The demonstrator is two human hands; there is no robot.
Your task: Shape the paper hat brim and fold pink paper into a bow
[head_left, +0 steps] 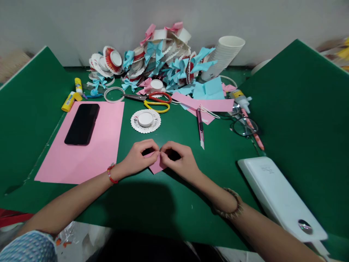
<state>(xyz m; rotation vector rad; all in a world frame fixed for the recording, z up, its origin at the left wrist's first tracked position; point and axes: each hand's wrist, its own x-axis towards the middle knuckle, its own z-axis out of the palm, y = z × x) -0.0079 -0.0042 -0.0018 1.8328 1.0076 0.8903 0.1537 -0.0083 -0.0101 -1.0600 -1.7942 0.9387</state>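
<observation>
My left hand point(142, 157) and my right hand point(178, 160) meet over the middle of the green table. Both pinch the upper edge of a small piece of pink paper point(157, 167), thumbs and forefingers almost touching. The paper's lower corner points towards me, and the fingers hide part of it. Just beyond my left hand lies a white, frilled paper-cup hat point(145, 119) with its round top up. Behind it rest scissors point(152, 102) with one red and one yellow handle. A utility knife point(200, 129), blade out, is to the right.
Pink sheets point(106, 149) lie at left under a black phone point(82, 124), near glue sticks point(68, 102). Decorated cups with bows point(154, 51) and stacked paper cups point(225, 54) fill the back. Glasses point(245, 126) and a white power bank point(280, 196) are at right, between green side panels point(297, 109).
</observation>
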